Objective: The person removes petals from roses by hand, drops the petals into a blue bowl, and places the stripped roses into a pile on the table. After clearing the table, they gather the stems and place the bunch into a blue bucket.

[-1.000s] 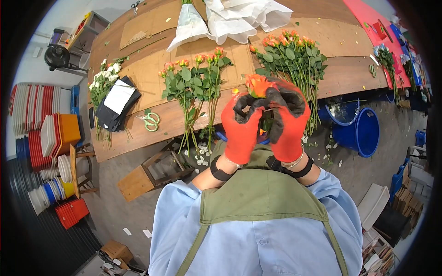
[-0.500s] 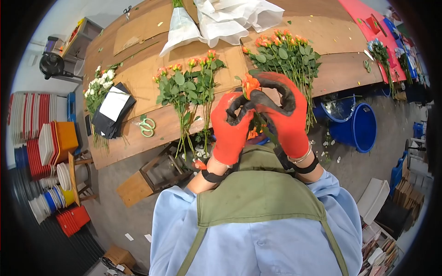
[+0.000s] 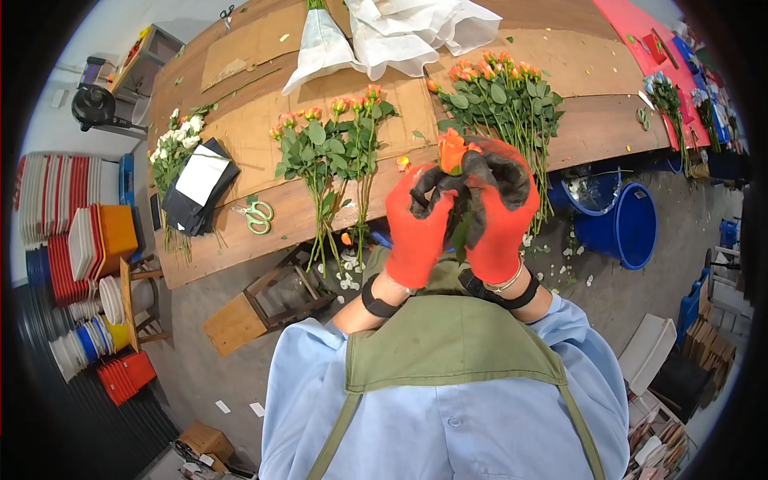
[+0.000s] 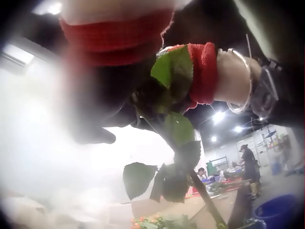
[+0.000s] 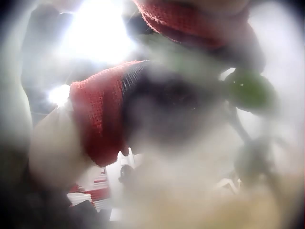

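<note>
An orange rose [image 3: 452,154] stands upright between two hands in red gloves with dark palms. The left hand [image 3: 418,228] pinches just below the bloom with curled fingers and thumb. On the other side, the right hand [image 3: 502,212] curls its fingers and thumb about the same flower. In the left wrist view the leafy stem [image 4: 202,193] slants down from the hands, with green leaves [image 4: 180,128] along it. The right wrist view is hazy; a leaf [image 5: 250,90] and part of the stem show there.
Orange roses lie in two groups [image 3: 328,152] [image 3: 504,100] on the table [image 3: 216,260]. Green-handled scissors [image 3: 258,217], black sheets [image 3: 188,210] and white roses [image 3: 178,140] lie to the left. White wrapping [image 3: 400,36] lies at the back; a blue bucket [image 3: 616,228] stands right.
The rose tilted left half a second ago and now stands more upright. Both hands have shifted slightly right in the head view since then, still around the flower.
</note>
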`<state>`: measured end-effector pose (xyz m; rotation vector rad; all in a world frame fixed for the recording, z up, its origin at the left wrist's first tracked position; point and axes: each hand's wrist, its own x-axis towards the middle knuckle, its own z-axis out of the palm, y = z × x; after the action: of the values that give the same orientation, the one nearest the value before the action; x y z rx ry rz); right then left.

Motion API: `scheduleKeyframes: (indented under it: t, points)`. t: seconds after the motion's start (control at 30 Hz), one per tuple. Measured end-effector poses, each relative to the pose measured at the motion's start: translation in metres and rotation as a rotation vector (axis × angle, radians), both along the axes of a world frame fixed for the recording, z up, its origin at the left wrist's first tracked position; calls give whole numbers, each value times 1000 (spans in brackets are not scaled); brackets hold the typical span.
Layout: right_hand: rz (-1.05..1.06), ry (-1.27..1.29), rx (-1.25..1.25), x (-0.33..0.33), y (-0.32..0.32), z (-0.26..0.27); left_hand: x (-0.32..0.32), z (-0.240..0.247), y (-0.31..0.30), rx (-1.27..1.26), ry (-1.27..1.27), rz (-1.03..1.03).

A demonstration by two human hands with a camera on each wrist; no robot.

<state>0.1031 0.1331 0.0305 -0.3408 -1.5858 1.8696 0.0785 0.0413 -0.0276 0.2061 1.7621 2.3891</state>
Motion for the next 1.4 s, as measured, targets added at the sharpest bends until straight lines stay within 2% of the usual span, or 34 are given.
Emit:
scheduleKeyframes:
  t: [0.07,0.17,0.3,0.37,0.4,0.5,0.53,0.63,0.7,0.87,0.93,1.03,1.1,1.17,1.23,1.4]
  points:
    - [5,-2,-159,0,2,-6,3,8,1,49,-69,3]
    - [16,55,-257,-2,7,-15,3,14,-4,92,-158,-60]
    - [60,45,-317,-1,27,-28,-2,9,-9,12,-84,-28]
    - [116,108,-60,7,57,-62,-1,18,-13,37,-145,55]
    - [143,139,68,5,58,-57,-1,16,-14,11,-141,83]
    - [251,152,108,12,53,-27,-6,14,-16,-65,-125,109]
    - [279,65,168,13,52,-15,-7,16,-16,-65,-125,105]
    - [176,50,206,4,31,7,-9,22,-17,57,-107,19]
    - [202,36,226,2,28,11,-9,24,-18,43,-27,-49]
    - [243,-42,378,2,23,2,-4,15,-17,-18,83,-11]
    - [211,-29,170,6,13,1,-2,12,-17,-41,87,-3]
    - [127,-25,57,8,1,0,4,12,-9,25,40,69]
    - [127,-21,55,9,1,-4,8,16,-7,110,-150,109]
    - [125,-16,53,9,-1,-2,12,13,-7,123,-199,111]
    - [126,-47,-160,11,-6,6,14,13,-7,136,-248,112]
    - [143,-49,-332,12,-3,1,12,12,-11,216,-239,21]
